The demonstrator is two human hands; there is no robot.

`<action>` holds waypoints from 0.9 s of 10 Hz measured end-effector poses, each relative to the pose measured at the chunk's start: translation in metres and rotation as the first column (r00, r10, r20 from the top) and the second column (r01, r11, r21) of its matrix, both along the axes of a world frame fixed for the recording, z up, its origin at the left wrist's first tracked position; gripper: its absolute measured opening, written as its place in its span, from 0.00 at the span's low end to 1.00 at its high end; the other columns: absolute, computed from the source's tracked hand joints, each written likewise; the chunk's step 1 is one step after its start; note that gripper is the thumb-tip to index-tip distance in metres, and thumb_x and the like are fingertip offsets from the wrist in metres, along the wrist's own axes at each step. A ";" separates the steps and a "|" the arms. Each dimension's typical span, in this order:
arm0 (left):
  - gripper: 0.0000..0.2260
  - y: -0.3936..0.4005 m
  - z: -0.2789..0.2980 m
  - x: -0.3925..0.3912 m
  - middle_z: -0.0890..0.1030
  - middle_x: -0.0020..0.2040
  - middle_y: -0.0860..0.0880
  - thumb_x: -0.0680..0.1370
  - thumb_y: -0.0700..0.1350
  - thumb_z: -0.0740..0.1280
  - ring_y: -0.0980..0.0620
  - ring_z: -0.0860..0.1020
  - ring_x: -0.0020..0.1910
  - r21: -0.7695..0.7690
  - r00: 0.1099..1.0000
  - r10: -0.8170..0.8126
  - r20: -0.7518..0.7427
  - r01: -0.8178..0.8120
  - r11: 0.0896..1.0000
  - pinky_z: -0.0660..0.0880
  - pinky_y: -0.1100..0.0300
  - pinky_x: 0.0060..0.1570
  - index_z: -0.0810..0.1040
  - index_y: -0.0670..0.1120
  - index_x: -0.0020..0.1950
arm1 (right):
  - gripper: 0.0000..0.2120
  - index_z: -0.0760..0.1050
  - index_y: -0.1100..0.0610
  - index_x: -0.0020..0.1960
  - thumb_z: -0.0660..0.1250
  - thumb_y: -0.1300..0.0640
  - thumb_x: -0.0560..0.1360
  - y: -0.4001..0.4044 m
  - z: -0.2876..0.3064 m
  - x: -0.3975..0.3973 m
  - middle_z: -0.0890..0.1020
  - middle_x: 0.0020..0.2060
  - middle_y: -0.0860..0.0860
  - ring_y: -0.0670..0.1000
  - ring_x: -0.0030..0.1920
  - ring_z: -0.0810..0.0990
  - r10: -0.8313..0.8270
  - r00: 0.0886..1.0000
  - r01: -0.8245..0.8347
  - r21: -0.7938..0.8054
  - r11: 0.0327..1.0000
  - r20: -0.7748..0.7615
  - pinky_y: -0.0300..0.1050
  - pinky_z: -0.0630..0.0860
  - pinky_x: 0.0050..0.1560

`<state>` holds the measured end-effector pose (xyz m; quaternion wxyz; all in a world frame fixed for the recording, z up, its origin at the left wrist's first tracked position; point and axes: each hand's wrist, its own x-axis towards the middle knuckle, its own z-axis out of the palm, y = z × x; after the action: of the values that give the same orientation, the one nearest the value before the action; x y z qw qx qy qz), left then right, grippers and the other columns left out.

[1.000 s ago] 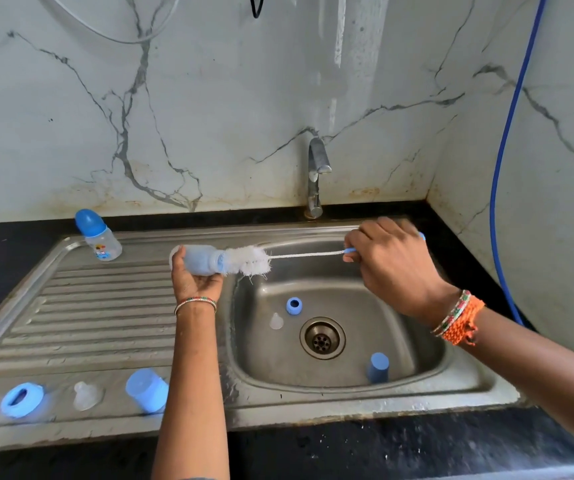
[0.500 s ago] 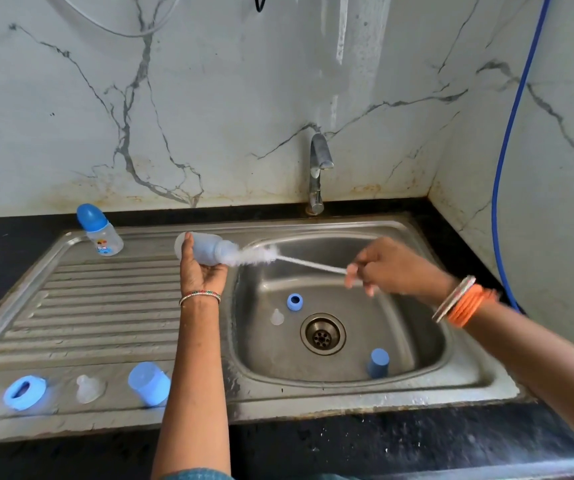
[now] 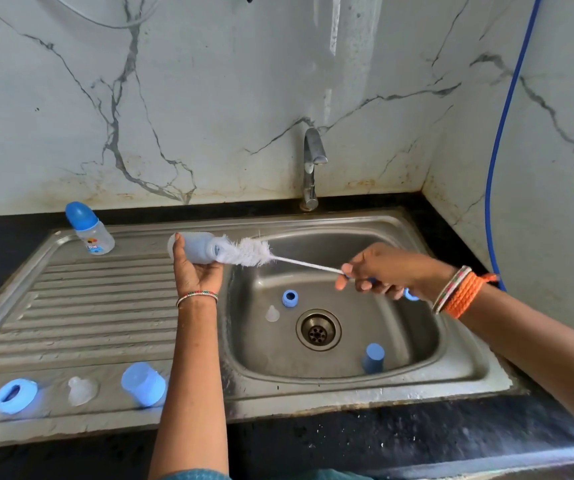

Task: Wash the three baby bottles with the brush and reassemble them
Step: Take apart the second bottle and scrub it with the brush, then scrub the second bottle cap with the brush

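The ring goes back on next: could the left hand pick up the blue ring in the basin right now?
Probably not yet: the left hand is gripping the bottle. The ring itself lies uncovered in the basin, nothing over it.

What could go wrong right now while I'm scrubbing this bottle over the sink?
1. The left hand holds the open bottle on its side above the sink edge; a hard push with the brush might knock it loose.
2. The right hand grips the brush handle far back, so the thin wire stem may bend.
3. The clear teat lies near the drain and could wash toward it.
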<state>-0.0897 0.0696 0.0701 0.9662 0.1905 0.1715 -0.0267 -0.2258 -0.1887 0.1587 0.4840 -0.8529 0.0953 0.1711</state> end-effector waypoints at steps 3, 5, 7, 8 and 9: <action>0.16 -0.013 -0.003 -0.001 0.77 0.48 0.42 0.78 0.48 0.65 0.47 0.78 0.46 0.044 0.996 -0.074 -0.043 0.076 0.996 0.75 0.48 0.54 0.68 0.41 0.61 | 0.09 0.81 0.54 0.43 0.63 0.61 0.74 0.004 -0.009 0.001 0.77 0.31 0.50 0.50 0.28 0.74 0.160 0.900 0.103 -0.556 0.825 0.404 0.39 0.67 0.28; 0.18 0.006 -0.007 0.007 0.77 0.49 0.42 0.79 0.52 0.63 0.47 0.78 0.46 0.100 0.998 0.038 -0.041 -0.034 0.994 0.72 0.48 0.61 0.68 0.42 0.62 | 0.11 0.76 0.59 0.48 0.67 0.53 0.72 -0.063 -0.023 -0.019 0.62 0.25 0.48 0.44 0.23 0.57 0.120 0.936 -0.008 0.321 0.947 -0.330 0.33 0.54 0.20; 0.11 0.019 -0.013 0.006 0.76 0.46 0.43 0.75 0.49 0.69 0.48 0.75 0.43 0.159 0.992 -0.070 -0.108 0.087 0.983 0.76 0.49 0.55 0.72 0.43 0.49 | 0.31 0.80 0.61 0.45 0.82 0.42 0.51 -0.113 -0.019 -0.049 0.62 0.25 0.50 0.44 0.22 0.55 -0.036 0.958 0.119 0.280 0.952 -0.285 0.31 0.55 0.20; 0.11 -0.019 -0.008 -0.009 0.74 0.40 0.48 0.73 0.48 0.72 0.52 0.74 0.38 0.594 0.805 -0.528 -0.271 0.572 0.566 0.74 0.58 0.43 0.72 0.46 0.44 | 0.16 0.76 0.66 0.53 0.65 0.53 0.75 -0.112 -0.023 -0.038 0.63 0.25 0.50 0.44 0.21 0.56 -0.159 0.963 0.205 0.213 0.955 -0.217 0.31 0.53 0.20; 0.16 -0.060 -0.032 -0.011 0.78 0.42 0.48 0.73 0.57 0.69 0.52 0.76 0.37 0.762 0.544 -0.544 -0.639 0.351 -0.544 0.72 0.63 0.35 0.73 0.47 0.48 | 0.12 0.78 0.63 0.52 0.59 0.58 0.80 -0.101 -0.030 -0.022 0.66 0.24 0.50 0.43 0.20 0.56 -0.210 0.966 0.230 0.128 0.965 -0.152 0.31 0.54 0.19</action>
<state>-0.1010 0.0099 0.0378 0.3146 0.8884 -0.0522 -0.3301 -0.2477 -0.2893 0.1284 0.5529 -0.7858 0.2101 0.1806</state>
